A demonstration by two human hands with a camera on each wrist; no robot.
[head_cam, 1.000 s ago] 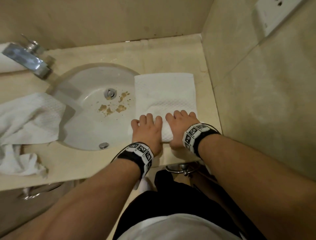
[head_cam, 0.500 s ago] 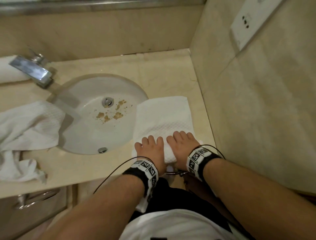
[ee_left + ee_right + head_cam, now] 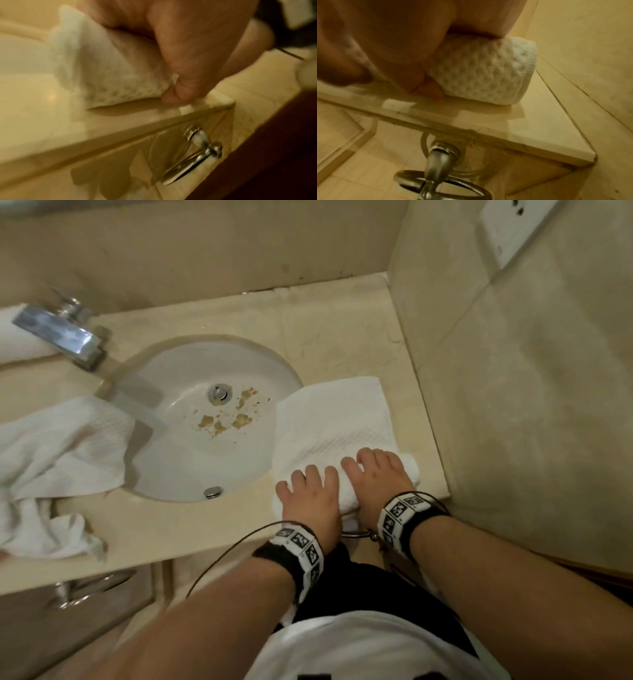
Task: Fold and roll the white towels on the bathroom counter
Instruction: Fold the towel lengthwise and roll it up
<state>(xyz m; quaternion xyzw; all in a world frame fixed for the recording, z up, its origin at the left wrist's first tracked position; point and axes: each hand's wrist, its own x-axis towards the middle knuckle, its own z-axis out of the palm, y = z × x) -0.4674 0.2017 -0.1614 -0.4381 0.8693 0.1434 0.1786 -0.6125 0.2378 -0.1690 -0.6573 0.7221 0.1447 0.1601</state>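
Observation:
A folded white waffle towel lies on the beige counter to the right of the sink. Its near end is rolled into a tight roll close to the counter's front edge. My left hand grips the left part of the roll, fingers over the top. My right hand grips the right part the same way. In the left wrist view my thumb sits at the near side of the towel. The right wrist view shows the roll's end sticking out past my right hand.
The sink basin holds brown crumbs by the drain. A chrome faucet is at the back left. A crumpled white towel lies left of the sink. The tiled wall stands right beside the roll. A towel ring hangs below the edge.
Both hands stay on the roll and have turned it a little away from me; the flat part of the towel looks shorter. The head view has shifted.

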